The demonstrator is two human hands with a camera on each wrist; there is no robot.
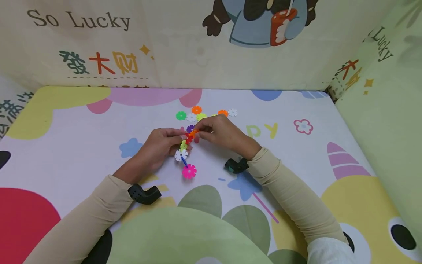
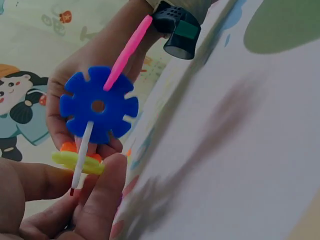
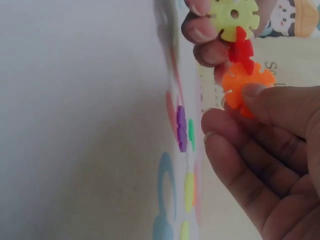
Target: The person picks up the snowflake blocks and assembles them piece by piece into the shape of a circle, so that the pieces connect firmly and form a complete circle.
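A chain of slotted plastic snowflake discs hangs between both hands over the table. My left hand point(image 1: 160, 143) grips it near the yellow-green disc point(image 3: 220, 20) and the red disc point(image 3: 242, 50). At the upper end is an orange disc point(image 3: 231, 82), its edge slotted against the red one. The thumb and fingers of my right hand point(image 1: 221, 131) pinch that orange disc. Below the left fingers hang a white disc point(image 2: 82, 152), a blue disc point(image 2: 120, 107) and, lowest, a pink disc point(image 1: 189, 176).
Loose discs lie on the printed tabletop point(image 1: 280, 154) just beyond the hands: a purple one point(image 1: 190, 128), a green one point(image 1: 181, 116), an orange one point(image 1: 196, 110) and several others, some partly behind the right hand. A patterned curtain point(image 1: 171, 55) stands along the back edge.
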